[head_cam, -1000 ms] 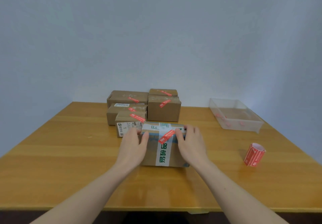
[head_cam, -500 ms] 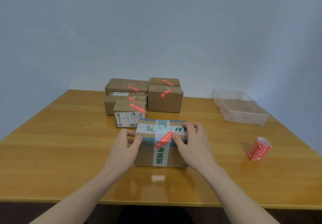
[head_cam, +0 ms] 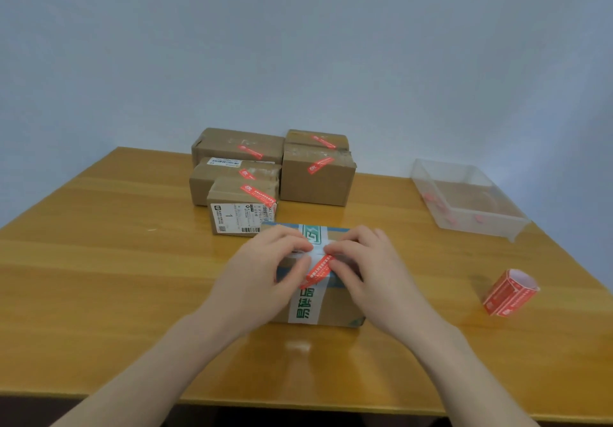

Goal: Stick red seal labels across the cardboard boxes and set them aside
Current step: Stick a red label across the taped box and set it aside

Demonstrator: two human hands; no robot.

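A cardboard box [head_cam: 335,307] wrapped in white tape with green print sits at the table's middle. A red seal label [head_cam: 317,271] lies diagonally over its front top edge. My left hand [head_cam: 265,270] rests on the box's left part, thumb pressing the label's lower end. My right hand [head_cam: 368,267] lies on the right part, its thumb and fingertips pressing the label's upper end. Both hands cover much of the box top. A roll of red labels [head_cam: 509,294] lies on the table to the right.
Several sealed cardboard boxes [head_cam: 315,181] with red labels are grouped at the back, the nearest one [head_cam: 243,207] just behind the held box. A clear plastic tray [head_cam: 471,217] stands at the back right. The wooden table [head_cam: 99,277] ends at a near edge.
Both hands slid inward from the box's sides to its middle and now press on the red label. The view shifted slightly, so the box sits lower in frame.
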